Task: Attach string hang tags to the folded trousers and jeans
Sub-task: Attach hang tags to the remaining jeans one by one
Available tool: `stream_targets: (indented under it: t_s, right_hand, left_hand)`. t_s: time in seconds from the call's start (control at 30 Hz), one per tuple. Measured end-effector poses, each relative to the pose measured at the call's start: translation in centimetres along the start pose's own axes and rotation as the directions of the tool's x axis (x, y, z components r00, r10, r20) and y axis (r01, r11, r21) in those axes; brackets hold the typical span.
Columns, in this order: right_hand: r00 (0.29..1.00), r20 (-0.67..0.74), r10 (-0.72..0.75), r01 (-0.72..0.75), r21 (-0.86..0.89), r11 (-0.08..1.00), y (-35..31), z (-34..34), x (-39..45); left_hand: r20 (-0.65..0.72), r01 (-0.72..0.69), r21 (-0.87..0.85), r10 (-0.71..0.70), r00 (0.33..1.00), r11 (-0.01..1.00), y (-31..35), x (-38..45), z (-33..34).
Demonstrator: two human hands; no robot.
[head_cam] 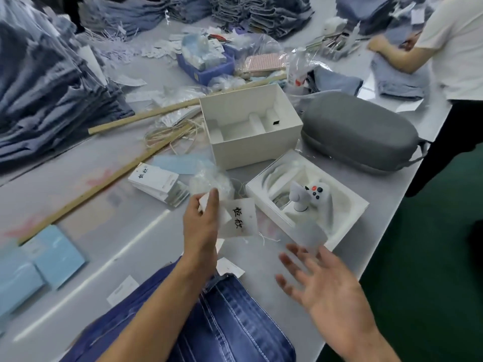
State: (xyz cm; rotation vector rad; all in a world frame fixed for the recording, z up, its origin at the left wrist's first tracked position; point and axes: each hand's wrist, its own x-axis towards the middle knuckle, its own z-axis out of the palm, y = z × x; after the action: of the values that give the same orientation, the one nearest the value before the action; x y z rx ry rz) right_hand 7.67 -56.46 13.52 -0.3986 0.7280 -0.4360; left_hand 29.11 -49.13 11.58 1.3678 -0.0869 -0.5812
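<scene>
Two hands are up over the grey table (125, 239) as I look down. My left hand (202, 226) is raised with its back toward the camera, forearm running up from the bottom edge across the folded blue jeans (224, 327); its fingers and thumb pinch a white hang tag (239, 218) with black handwritten characters, held up above the table surface, and a thin string (262, 239) trails loose from the tag's lower edge. My right hand (321, 288) hovers to the right, palm turned up and inward, fingers spread and straight, gripping nothing; it is blurred, so I cannot tell finer detail. The jeans lie at the near edge of the table, under my left forearm, with small white tags (230, 266) on the table just beyond their top edge. A stack of white hang tags (156, 184) sits on the table just left of my raised hand, and light blue cards (52, 257) lie at the far left. Beyond my hands a white tray (347, 223) holds a white controller (313, 197), with an open white box (251, 126) behind it and a grey zip case (360, 134) to the right. Piles of folded denim (44, 92) rise at the left. Another person in a white shirt (454, 45) works at the far right.
</scene>
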Motion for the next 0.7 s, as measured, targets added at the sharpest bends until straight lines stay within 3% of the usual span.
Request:
stream_targets:
  t_s: [0.07,0.17,0.37,0.57,0.63,0.7]
  right_hand:
    - [0.993,0.081,0.083,-0.086,0.036,0.996,1.4,2.0,-0.2]
    - [0.984,0.129,0.124,-0.127,0.013,0.992,2.8,4.7,-0.5]
    - [0.991,0.128,0.041,-0.019,-0.165,0.986,2.4,6.6,-1.4]
    - [0.993,-0.003,-0.118,0.112,-0.293,0.95,0.6,7.3,-1.2]
    - [0.99,0.031,-0.137,0.139,-0.345,0.928,-0.4,7.3,-1.3]
    - [0.987,0.069,-0.143,0.158,-0.39,0.907,-1.2,7.4,-1.5]
  left_hand:
    - [-0.05,0.023,-0.161,-0.031,0.998,0.987,1.5,-1.9,-0.1]
    - [-0.031,-0.057,-0.22,0.051,0.998,0.974,3.1,-5.0,0.1]
    - [-0.014,-0.012,-0.264,0.008,1.0,0.964,3.5,-8.3,-0.6]
    - [0.074,0.175,-0.141,-0.166,0.983,0.974,3.8,-8.4,-2.9]
    - [0.135,0.153,-0.007,-0.151,0.979,0.988,4.3,-8.6,-3.9]
    - [0.238,0.04,0.143,-0.074,0.969,0.989,4.7,-8.8,-4.5]
